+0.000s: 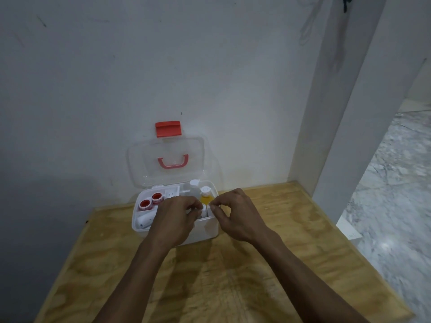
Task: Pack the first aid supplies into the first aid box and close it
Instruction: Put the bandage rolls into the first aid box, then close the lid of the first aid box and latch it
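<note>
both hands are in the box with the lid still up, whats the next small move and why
Probably seat the small white item pinched between the left hand and right hand into the first aid box, beside the yellow bottle. The lid stands open and the table shows nothing else unpacked.

- A small white item (204, 210) is pinched between the left hand (173, 220) and right hand (235, 215) over the open first aid box (205, 231).
- Two red-cored tape rolls (151, 201) are seen inside.
</note>
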A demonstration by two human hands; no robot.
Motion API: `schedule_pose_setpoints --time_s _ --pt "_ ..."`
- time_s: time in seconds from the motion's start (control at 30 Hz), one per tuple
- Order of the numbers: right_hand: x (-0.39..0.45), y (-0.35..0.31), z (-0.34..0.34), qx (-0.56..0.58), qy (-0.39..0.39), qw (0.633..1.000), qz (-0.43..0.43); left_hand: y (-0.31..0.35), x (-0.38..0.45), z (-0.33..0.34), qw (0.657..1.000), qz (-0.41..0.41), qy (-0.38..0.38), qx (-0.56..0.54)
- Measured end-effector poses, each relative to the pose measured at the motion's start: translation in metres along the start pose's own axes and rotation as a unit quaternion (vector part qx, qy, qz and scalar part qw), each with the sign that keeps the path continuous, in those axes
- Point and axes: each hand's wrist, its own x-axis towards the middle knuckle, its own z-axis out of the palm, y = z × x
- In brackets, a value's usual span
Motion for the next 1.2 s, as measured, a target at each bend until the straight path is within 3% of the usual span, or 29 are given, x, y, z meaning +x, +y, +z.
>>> schedule_pose_setpoints --time_s 0.43,0.6,0.87,1.0,1.2 --pt "0.001 -0.006 -0.010 0.034 0.025 0.999 0.027 0.002 -0.006 -0.011 0.999 0.000 0.037 -0.023" --pt "0.025 -0.014 -0.021 0.107 0.078 0.990 0.057 -0.004 0.001 -0.034 0.990 0.002 0.128 -0.054" --pt "0.095 -0.033 -0.022 0.178 0.136 0.966 0.126 -0.034 0.043 -0.075 0.948 -0.097 0.298 -0.061" --pt "0.123 -0.038 -0.019 0.238 0.111 0.953 0.154 -0.049 0.071 -0.088 0.945 -0.180 0.243 -0.128" --pt "0.129 -0.040 -0.015 0.273 0.106 0.944 0.155 -0.050 0.077 -0.090 0.939 -0.181 0.236 -0.170"
